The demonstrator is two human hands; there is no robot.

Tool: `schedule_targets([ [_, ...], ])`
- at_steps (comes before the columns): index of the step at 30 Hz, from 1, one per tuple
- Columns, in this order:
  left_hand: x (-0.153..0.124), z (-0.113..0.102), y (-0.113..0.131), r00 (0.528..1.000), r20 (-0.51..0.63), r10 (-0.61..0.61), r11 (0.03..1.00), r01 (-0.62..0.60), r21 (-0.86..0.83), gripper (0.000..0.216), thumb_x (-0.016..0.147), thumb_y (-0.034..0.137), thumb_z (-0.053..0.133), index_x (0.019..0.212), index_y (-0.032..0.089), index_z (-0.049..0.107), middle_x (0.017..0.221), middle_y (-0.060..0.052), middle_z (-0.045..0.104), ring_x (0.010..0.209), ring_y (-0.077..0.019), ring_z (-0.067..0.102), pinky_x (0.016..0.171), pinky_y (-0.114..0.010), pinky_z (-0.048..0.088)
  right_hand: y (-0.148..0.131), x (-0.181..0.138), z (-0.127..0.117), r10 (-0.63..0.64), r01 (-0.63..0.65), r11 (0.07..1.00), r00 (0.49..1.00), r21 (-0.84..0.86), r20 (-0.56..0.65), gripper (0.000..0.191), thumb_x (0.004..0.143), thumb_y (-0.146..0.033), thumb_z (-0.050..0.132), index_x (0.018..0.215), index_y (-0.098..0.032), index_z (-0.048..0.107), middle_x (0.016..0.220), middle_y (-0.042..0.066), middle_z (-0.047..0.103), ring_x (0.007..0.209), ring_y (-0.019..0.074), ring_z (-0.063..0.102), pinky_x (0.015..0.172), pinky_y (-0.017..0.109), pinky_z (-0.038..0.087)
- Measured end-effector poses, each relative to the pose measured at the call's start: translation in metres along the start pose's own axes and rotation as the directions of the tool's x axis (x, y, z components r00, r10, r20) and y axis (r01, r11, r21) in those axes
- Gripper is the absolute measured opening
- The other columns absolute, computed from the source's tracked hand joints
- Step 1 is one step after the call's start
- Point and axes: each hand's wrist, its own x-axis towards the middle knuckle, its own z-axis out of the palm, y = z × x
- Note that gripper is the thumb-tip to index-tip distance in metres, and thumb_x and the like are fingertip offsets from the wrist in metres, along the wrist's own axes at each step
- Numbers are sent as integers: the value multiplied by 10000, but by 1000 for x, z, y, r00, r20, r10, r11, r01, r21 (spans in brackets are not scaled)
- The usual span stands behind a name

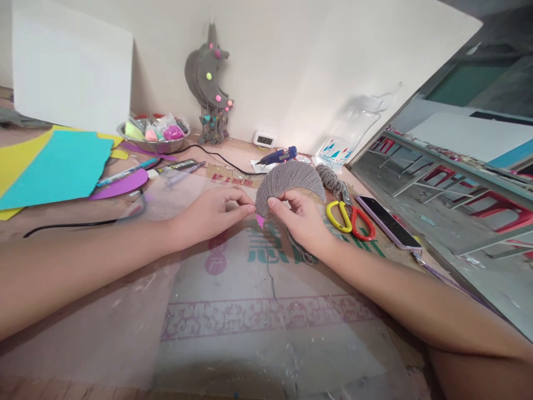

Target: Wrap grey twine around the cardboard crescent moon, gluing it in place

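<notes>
A crescent wrapped in grey yarn is held up over the work surface, its back curving upward. My right hand grips its lower left part between thumb and fingers. A bare purple tip sticks out at the crescent's lower left end. Close beside that tip, my left hand has thumb and index finger pinched together; what lies between them is too small to make out. Loose grey strands hang below my right hand. A thin strand lies lower on the printed cardboard under a clear sheet.
Yellow-and-red-handled scissors, a phone and a yarn bundle lie to the right. Behind are a blue glue gun, a small clock, a clear jug, a hanging moon ornament and a bowl. Coloured sheets lie left.
</notes>
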Motion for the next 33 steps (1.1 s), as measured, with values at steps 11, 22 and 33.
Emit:
schedule_targets([
  [11,-3,-2,10,996,-73,-49,999,48,-19,250,883,339,396,789,187,571,813,0,621,767,-143,554,721,-262,421,6,2,-1,24,-27,993,999,115,25,303,774,-444,584,657,-174,516,614,-20,510,577,100,468,556,249,384],
  [22,3,-2,-1,998,-31,-59,969,50,-244,374,873,482,402,871,180,623,866,-25,656,804,-156,595,698,-261,462,5,-2,1,-57,26,989,976,149,209,318,797,-491,562,736,-181,534,697,6,564,652,123,522,623,261,442],
  [33,2,-5,6,958,-145,-248,913,180,-367,143,833,332,469,805,206,529,682,6,603,646,-144,613,514,-241,446,9,30,-39,-262,359,846,924,-395,279,211,869,-261,487,939,-173,665,945,71,667,885,193,591,807,340,446],
])
